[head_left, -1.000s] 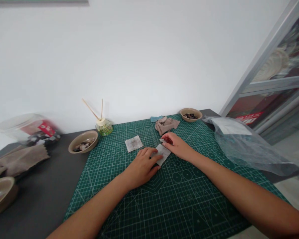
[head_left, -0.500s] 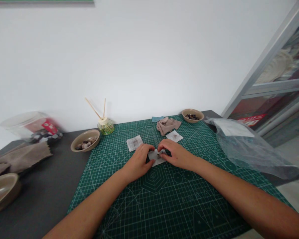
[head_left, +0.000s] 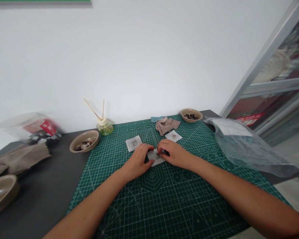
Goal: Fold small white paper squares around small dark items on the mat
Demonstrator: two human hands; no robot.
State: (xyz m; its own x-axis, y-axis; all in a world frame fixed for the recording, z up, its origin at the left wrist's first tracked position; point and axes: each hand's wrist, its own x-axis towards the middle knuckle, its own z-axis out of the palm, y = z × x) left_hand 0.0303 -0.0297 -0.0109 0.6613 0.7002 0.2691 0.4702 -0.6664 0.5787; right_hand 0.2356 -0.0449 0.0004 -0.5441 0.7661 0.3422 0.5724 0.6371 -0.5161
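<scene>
Near the middle of the green cutting mat lies a small whitish paper square (head_left: 155, 161) with dark smudges. My left hand (head_left: 139, 159) rests along its left side, thumb and fingers spread apart and touching its edge. Above the same square, my right hand (head_left: 173, 152) pinches a small dark piece (head_left: 158, 152); the fingers hide most of it, so its kind is unclear. Two more smudged paper squares lie beyond the hands, one to the left (head_left: 134, 143) and one to the right (head_left: 173, 136).
A crumpled beige cloth (head_left: 166, 125) lies behind the papers. Bowls of small pieces stand at left (head_left: 76, 147) and back right (head_left: 191, 111); another bowl (head_left: 2, 199) is far left. A reed diffuser (head_left: 105, 127) stands by the wall, a plastic bag (head_left: 249, 149) at right.
The right fingers have shifted slightly over the paper, and the pinched piece, which showed a pale face before, now looks dark. The left hand stays where it was.
</scene>
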